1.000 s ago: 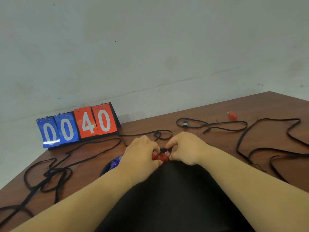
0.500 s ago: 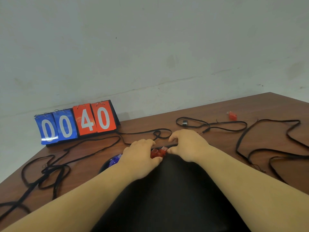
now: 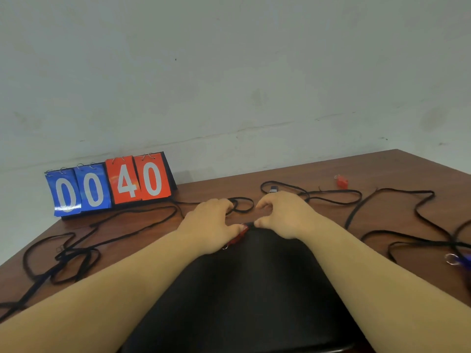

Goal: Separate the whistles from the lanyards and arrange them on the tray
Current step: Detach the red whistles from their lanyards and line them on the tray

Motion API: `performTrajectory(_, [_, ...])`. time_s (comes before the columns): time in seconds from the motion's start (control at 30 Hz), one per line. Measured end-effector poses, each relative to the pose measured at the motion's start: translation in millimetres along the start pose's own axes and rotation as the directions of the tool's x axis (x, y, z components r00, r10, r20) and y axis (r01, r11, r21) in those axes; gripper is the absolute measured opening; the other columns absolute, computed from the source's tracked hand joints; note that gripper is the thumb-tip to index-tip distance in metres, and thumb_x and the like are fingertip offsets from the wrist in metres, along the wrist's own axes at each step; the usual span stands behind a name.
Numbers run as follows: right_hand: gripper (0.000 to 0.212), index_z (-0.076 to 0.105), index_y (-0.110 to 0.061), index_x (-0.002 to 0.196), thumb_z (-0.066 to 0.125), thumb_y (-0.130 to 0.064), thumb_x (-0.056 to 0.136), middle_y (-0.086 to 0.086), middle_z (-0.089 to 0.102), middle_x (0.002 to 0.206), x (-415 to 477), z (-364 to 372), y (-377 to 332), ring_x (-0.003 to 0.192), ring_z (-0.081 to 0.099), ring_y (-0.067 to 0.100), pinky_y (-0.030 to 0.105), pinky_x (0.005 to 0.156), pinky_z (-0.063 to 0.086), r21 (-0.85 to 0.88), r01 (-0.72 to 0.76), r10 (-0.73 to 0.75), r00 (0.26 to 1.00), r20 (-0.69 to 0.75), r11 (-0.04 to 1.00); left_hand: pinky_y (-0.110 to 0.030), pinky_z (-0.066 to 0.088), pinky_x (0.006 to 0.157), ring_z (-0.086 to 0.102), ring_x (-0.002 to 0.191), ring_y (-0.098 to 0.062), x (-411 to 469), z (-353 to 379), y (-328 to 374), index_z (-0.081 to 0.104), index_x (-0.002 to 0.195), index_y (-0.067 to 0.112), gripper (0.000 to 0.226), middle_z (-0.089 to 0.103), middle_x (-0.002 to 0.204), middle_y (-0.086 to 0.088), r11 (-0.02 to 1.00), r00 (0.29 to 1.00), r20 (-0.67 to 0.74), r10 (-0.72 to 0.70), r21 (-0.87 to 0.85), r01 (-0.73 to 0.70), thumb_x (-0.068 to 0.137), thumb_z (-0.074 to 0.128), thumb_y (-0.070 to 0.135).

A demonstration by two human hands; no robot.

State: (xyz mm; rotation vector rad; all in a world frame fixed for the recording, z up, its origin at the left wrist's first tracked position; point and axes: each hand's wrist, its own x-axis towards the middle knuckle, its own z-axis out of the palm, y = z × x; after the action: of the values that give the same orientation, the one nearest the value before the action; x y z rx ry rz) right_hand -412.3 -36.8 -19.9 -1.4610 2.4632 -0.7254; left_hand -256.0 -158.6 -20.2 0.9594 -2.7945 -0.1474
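A black tray point(image 3: 242, 296) lies on the brown table in front of me, between my forearms. At its far edge my left hand point(image 3: 211, 225) holds a red whistle point(image 3: 238, 237) under its thumb, and a small metal ring shows just below it. My right hand point(image 3: 283, 215) hovers a little to the right of the whistle, with its fingers loosely curled, thumb and forefinger apart, and nothing visible in it. A second red whistle point(image 3: 341, 180) lies far right on the table. A blue whistle with a ring point(image 3: 461, 259) sits at the right edge.
Black lanyards sprawl over the table: a tangle at the left point(image 3: 66, 256), loops behind my hands point(image 3: 331, 194) and long strands at the right point(image 3: 407, 200). A flip scoreboard point(image 3: 112, 184) reading 00 40 stands at the back left against the wall.
Both hands pinched the red whistle above the tray; they lowered to the tray's far edge, and my right hand has come off it and drawn to the right.
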Motion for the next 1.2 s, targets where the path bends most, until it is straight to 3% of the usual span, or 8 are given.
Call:
performTrajectory(0.23, [0.048,0.065,-0.033,0.128,0.078,-0.048,0.084,-0.006,0.064,0.138,16,-51,57,0.121,0.06,0.018,0.035,0.101,0.046,-0.017,-0.143,0.141,0.984,-0.109,0.99,-0.038,0.045,0.108,0.054,0.131,-0.019,49,-6,29,0.046,0.148,0.03,0.065,0.053,0.148,0.002,0.985,0.988,-0.052,0.148,-0.082,-0.152,0.092,0.061,0.059])
performTrajectory(0.37, [0.053,0.06,-0.023,0.14,0.066,-0.047,0.093,0.001,0.057,0.147,46,-65,113,0.13,0.056,0.025,0.038,0.108,0.045,0.003,-0.292,0.286,0.933,-0.218,0.956,-0.038,0.04,0.113,0.049,0.137,-0.022,90,8,54,0.042,0.152,0.031,0.065,0.048,0.152,0.0,0.972,0.978,-0.013,0.21,-0.109,-0.21,0.095,0.061,0.055])
performTrajectory(0.5, [0.054,0.054,-0.016,0.145,0.048,-0.044,0.099,0.012,0.052,0.149,87,-70,162,0.128,0.055,0.034,0.042,0.108,0.047,-0.089,-0.478,0.444,0.859,-0.256,0.874,-0.041,0.041,0.113,0.049,0.136,-0.028,136,30,69,0.043,0.152,0.031,0.06,0.048,0.151,-0.006,0.979,0.981,0.042,0.188,-0.092,-0.184,0.098,0.056,0.053])
performTrajectory(0.57, [0.048,0.063,-0.015,0.134,0.047,-0.043,0.098,0.011,0.06,0.14,106,-66,182,0.121,0.06,0.034,0.043,0.103,0.051,-0.14,-0.499,0.46,0.856,-0.236,0.855,-0.039,0.042,0.109,0.052,0.133,-0.03,152,39,71,0.049,0.149,0.028,0.053,0.051,0.15,-0.007,0.986,0.985,0.072,0.159,-0.067,-0.154,0.1,0.055,0.049])
performTrajectory(0.7, [0.027,0.075,-0.022,0.111,0.059,-0.038,0.096,0.003,0.073,0.117,119,-58,196,0.105,0.067,0.029,0.04,0.092,0.057,-0.155,-0.469,0.42,0.867,-0.27,0.869,-0.035,0.049,0.097,0.061,0.117,-0.026,171,53,69,0.067,0.127,0.024,0.029,0.065,0.133,-0.004,0.991,0.99,0.055,0.127,-0.05,-0.124,0.101,0.059,0.035])
performTrajectory(0.87, [0.016,0.077,-0.019,0.103,0.063,-0.017,0.095,0.005,0.074,0.112,112,-61,185,0.102,0.068,0.028,0.039,0.089,0.059,-0.182,-0.427,0.361,0.88,-0.308,0.886,-0.038,0.052,0.094,0.061,0.111,-0.023,174,56,66,0.066,0.126,0.03,0.027,0.065,0.128,0.002,0.993,0.994,-0.021,0.106,-0.049,-0.106,0.103,0.054,0.026])
performTrajectory(1.03, [0.021,0.075,-0.024,0.114,0.067,-0.022,0.094,-0.004,0.072,0.121,89,-76,136,0.109,0.064,0.017,0.027,0.087,0.049,0.077,-0.206,0.22,0.917,-0.334,0.976,-0.037,0.052,0.092,0.062,0.105,-0.021,153,16,61,0.068,0.124,0.032,0.027,0.068,0.121,0.003,0.979,0.986,-0.13,0.101,-0.162,-0.122,0.101,0.055,0.024])
performTrajectory(1.2, [0.027,0.076,-0.029,0.108,0.081,-0.029,0.082,-0.012,0.071,0.112,45,-75,60,0.101,0.068,0.011,0.022,0.074,0.048,0.159,-0.054,0.076,0.988,-0.137,0.986,-0.029,0.05,0.091,0.061,0.101,-0.004,69,-40,44,0.067,0.123,0.039,0.025,0.064,0.109,0.018,0.952,0.974,-0.09,0.207,-0.212,-0.221,0.099,0.062,0.034])
